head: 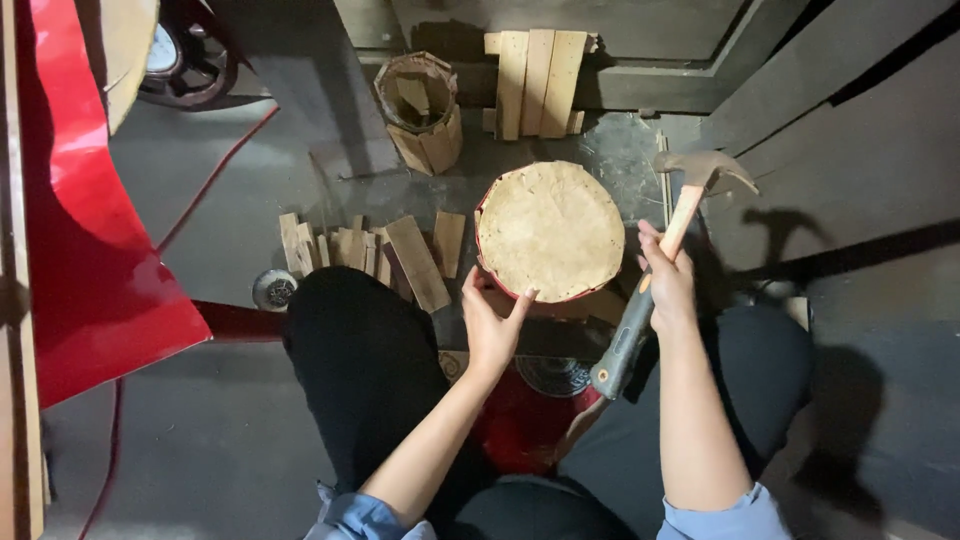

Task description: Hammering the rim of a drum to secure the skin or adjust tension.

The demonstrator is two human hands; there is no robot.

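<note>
- Drum: round red-sided drum with a tan skin top (549,230) stands between the knees, skin already laid across it.
- Left hand (490,325), fingers spread, rests against the drum's near rim.
- Right hand (668,285), right of the drum, is closed around a wooden-handled claw hammer (655,270), raised; I see no fastening yet.
- Short wooden slats (365,250) lie left of the drum.

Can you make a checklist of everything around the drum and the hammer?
Surface: dark grey floor, scuffed near the drum.
Job's things: round drum with a tan skin top and red rim; hammer with a wooden and grey handle.
Clutter: loose wood strips left of the drum; a slatted wooden barrel and a slat panel behind it; a small round metal piece.
Hands: left hand touches the drum's near rim, fingers spread; right hand grips the hammer, head raised.
Cables: thin red cord across the floor.
Surroundings: red sheet at left, dark boards at right.
</note>
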